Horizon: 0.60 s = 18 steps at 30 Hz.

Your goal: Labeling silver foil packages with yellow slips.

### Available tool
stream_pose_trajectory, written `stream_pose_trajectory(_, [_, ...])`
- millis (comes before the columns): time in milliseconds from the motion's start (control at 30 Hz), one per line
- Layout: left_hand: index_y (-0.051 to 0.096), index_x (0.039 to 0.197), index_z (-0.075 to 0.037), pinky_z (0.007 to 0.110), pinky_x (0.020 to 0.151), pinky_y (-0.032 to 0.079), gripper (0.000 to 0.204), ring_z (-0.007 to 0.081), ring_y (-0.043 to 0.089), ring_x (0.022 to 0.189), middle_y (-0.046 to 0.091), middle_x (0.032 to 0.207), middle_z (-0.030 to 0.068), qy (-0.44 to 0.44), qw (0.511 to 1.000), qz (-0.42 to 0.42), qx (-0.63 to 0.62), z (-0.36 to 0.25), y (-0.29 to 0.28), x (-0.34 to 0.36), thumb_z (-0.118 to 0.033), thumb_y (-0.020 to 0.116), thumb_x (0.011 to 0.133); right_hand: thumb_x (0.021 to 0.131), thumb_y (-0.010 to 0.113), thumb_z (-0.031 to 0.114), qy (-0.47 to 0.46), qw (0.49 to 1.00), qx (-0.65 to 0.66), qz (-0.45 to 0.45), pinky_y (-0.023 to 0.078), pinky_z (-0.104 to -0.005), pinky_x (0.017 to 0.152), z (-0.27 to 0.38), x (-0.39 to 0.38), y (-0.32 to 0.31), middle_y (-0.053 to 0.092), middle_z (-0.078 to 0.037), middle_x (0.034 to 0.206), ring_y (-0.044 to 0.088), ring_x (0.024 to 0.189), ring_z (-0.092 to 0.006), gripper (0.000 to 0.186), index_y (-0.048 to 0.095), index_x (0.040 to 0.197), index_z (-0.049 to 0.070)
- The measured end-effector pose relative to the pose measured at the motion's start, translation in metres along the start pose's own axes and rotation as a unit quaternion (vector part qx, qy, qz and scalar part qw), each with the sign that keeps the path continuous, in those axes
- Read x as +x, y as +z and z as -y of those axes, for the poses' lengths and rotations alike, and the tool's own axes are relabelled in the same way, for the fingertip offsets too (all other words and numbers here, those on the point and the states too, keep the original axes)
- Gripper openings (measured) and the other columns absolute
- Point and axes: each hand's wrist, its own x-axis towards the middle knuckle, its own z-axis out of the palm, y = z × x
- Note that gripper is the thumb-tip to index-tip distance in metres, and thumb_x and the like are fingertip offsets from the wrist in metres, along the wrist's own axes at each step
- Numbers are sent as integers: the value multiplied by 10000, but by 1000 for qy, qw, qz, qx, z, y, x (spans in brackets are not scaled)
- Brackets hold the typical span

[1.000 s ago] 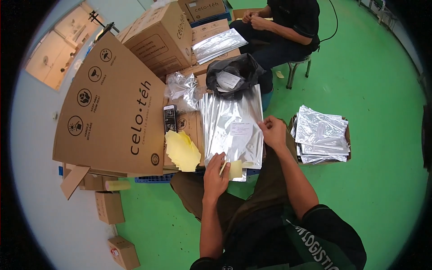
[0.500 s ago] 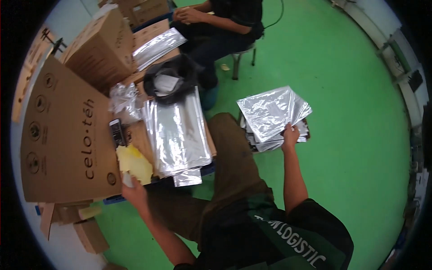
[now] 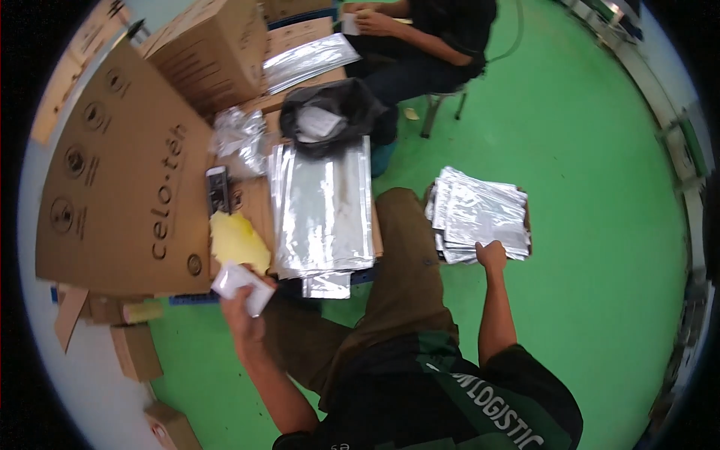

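In my left hand (image 3: 241, 306), a small white slip, perhaps a label (image 3: 259, 294), is held between thumb and fingers, just in front of a torn yellow sheet (image 3: 238, 241). My right hand (image 3: 492, 257) has its fingers closed at the near edge of the top silver bag (image 3: 480, 210), which lies on a stack of similar flat bags in a low carton (image 3: 528, 232) to my right. Another pile of large flat silver bags (image 3: 322, 210) lies on the cardboard-covered surface before me, with a smaller silver piece (image 3: 327, 286) sticking out underneath.
A black bag (image 3: 322, 112) with white paper inside stands behind the pile. A phone (image 3: 217, 189) and crumpled clear plastic (image 3: 241, 142) lie left of it. A large printed carton (image 3: 127, 187) walls the left side. Another person (image 3: 442, 34) sits on a stool at the back.
My right hand has drawn nearer to me, and the bag it held raised now lies flat on the stack. My left hand has lifted the white slip into clearer view.
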Motion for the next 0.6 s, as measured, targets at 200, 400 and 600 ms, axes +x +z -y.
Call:
stream_pose_trajectory(200, [575,1110,98,312,870,509,253,219,670,932,685,969,165,-6,984,153,90,24,65,-28,9,600,875,850,680,155,-339,845,405,91,437,-265,542,127,-145,-77,604,-59,608,547,576,-78,191,618,790,-15])
stream_pose_trajectory(400, [643,985,70,277,774,532,148,156,657,834,692,918,116,46,987,106,111,29,67,-43,-19,648,867,806,706,94,-510,674,437,308,493,-262,612,190,-240,-100,678,-91,763,620,654,-114,164,675,921,-18])
stream_pose_trajectory(600, [666,942,43,223,558,509,135,101,637,700,695,829,84,42,989,82,118,25,59,-55,-42,697,842,826,688,77,-459,663,469,361,510,-248,658,190,-248,-85,692,-77,778,634,697,-102,144,682,916,-36])
